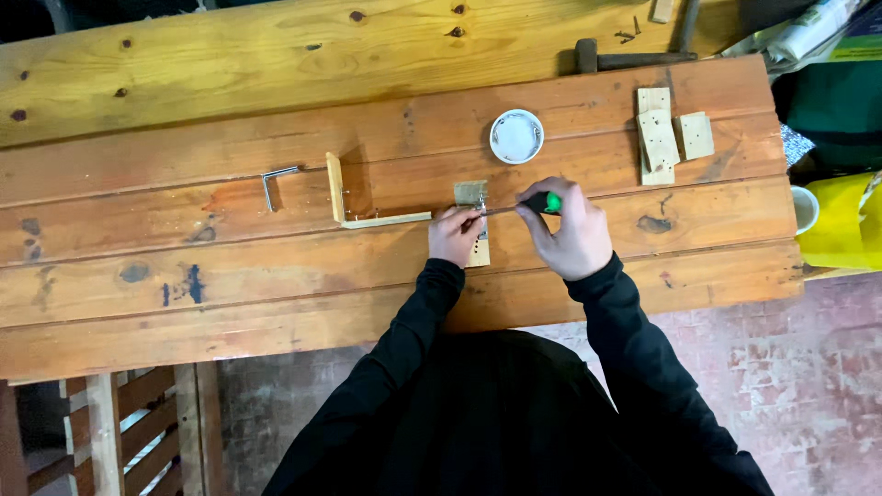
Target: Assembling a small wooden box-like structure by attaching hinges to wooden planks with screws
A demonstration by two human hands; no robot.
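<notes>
My right hand [571,230] grips a screwdriver with a green and black handle [544,202]; its shaft points left toward a small pale wood strip [472,195]. My left hand [454,235] presses on that strip, fingers curled at the screwdriver's tip, where a small metal part shows. The strip's lower end has several holes. Just left of it, an L-shaped assembly of thin wood pieces [347,208] stands on the wooden workbench [230,248].
A round white lid [516,136] lies behind the hands. Several small wood offcuts [663,134] sit at the right. A metal bracket [274,182] lies at the left. A hammer [625,57] rests at the back. A white cup [805,209] is off the right edge.
</notes>
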